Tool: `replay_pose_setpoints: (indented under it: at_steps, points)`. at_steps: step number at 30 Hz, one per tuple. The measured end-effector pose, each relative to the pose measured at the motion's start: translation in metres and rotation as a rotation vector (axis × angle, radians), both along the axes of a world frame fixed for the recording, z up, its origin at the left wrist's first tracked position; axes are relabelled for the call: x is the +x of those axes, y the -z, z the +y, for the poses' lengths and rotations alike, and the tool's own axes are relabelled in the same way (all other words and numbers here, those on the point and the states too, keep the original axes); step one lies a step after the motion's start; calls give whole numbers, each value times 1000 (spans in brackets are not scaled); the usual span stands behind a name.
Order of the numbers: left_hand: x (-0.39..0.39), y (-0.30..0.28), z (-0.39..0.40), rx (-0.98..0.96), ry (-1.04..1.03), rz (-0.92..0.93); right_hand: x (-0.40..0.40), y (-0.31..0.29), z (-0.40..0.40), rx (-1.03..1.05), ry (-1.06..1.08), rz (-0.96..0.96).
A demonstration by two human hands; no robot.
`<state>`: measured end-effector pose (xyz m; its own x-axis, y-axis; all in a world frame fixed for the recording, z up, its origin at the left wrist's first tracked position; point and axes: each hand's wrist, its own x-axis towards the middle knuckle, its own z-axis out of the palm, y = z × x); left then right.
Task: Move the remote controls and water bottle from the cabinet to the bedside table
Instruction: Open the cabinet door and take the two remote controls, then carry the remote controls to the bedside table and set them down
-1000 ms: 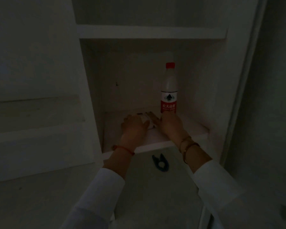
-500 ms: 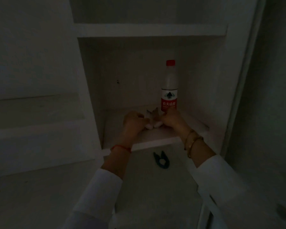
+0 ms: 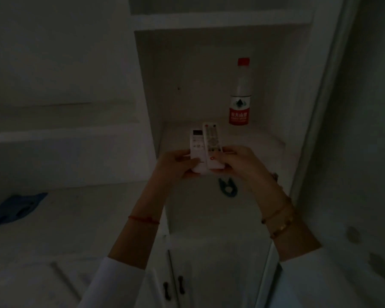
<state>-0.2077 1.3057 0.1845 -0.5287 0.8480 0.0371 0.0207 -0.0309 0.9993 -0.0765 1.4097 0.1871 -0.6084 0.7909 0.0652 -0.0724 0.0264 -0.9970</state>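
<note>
Two white remote controls are lifted clear of the cabinet shelf (image 3: 265, 138), side by side and slightly overlapping. My left hand (image 3: 176, 165) grips the bottom of the left remote (image 3: 196, 143), which has a small screen. My right hand (image 3: 238, 163) grips the bottom of the right remote (image 3: 212, 141), which has several buttons and lies partly over the other. A water bottle (image 3: 240, 94) with a red cap and red label stands upright at the back right of the shelf, apart from both hands.
The room is dim. A dark blue clip-like object (image 3: 228, 188) lies on the lower cabinet surface below my hands. A blue object (image 3: 11, 210) lies at the far left. Cabinet doors with two dark handles (image 3: 173, 287) are beneath. Another shelf (image 3: 220, 21) sits above.
My hands picked the two remotes up off the shelf and drew them toward me and upward. The view shifted so the cabinet sits further right. The bottle stayed in place.
</note>
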Motion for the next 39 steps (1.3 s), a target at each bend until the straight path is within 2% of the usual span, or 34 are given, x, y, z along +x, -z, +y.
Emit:
replay_pose_setpoints:
  at_steps: [10, 20, 24, 32, 39]
  points:
    - [69, 56, -150, 3, -111, -101, 61, 52, -130, -141, -161, -18]
    - [121, 118, -271, -83, -261, -177, 92, 109, -226, -256, -318, -168]
    - [130, 136, -312, -116, -344, -197, 89, 128, -256, -305, -409, -206]
    - [141, 151, -390, -133, -519, -264, 65, 145, -318, -275, -614, -300]
    - [156, 160, -459, -105, -762, -317, 34, 158, -378, -248, -871, -352]
